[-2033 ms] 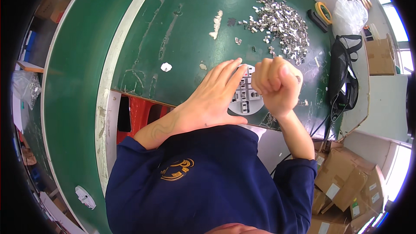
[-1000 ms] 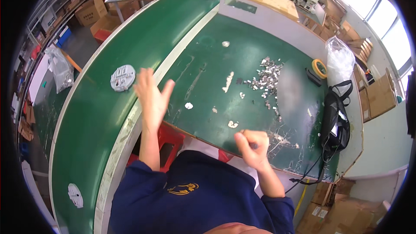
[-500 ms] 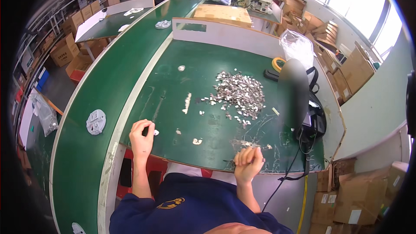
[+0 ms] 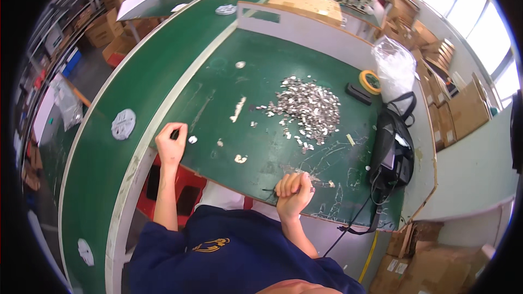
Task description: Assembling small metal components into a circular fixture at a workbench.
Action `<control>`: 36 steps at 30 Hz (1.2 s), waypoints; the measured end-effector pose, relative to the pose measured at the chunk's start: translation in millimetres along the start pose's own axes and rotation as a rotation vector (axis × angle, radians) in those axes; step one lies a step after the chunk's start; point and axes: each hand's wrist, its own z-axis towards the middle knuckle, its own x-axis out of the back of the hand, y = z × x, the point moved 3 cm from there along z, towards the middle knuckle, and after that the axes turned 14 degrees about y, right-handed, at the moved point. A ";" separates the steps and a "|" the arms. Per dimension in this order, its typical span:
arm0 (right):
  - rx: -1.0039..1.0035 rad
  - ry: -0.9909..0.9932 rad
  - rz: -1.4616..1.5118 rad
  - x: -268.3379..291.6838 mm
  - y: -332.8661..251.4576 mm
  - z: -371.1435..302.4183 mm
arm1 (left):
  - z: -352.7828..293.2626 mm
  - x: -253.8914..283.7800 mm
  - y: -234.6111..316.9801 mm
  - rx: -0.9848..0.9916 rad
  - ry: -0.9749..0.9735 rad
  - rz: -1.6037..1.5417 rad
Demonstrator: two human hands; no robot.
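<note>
Windows (image 4: 457, 5) line the right side of the workshop, where a green-topped desk (image 4: 283, 57) stands alongside a green conveyor belt (image 4: 158, 65). Over the near edge of the desk, the right hand (image 4: 295, 194) is clamped in a fist around a slim dark item (image 4: 267, 190); its thin end pokes out to the left and the rest is hidden. The left hand (image 4: 171, 142) hovers by the desk's near left corner, its fingers curled toward the thumb; I cannot tell whether the tips meet or pinch anything. Just beside it lies a white scrap (image 4: 193, 139), and farther left a pale grey disc (image 4: 123, 124) rests on the belt. Beyond the right hand, a heap of small metal pieces (image 4: 310, 109) spreads across the middle of the desk. To its right are a black oblong block (image 4: 358, 93), a yellow tape roll (image 4: 364, 83), a clear plastic bag (image 4: 393, 65) and a black bag (image 4: 395, 155). Cardboard boxes (image 4: 436, 264) sit at lower right.
</note>
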 end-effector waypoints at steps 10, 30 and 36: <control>0.012 -0.082 0.026 2.7 -3.2 2.0 | -23.2 -141.7 104.7 -0.738 -0.639 -0.227; -0.048 -0.035 -0.111 0.7 -2.4 5.8 | -15.0 -176.9 105.4 -0.619 -0.923 -0.653; -0.048 -0.012 -0.089 7.4 -3.0 5.9 | -30.8 -173.5 110.2 -0.698 -0.735 -0.715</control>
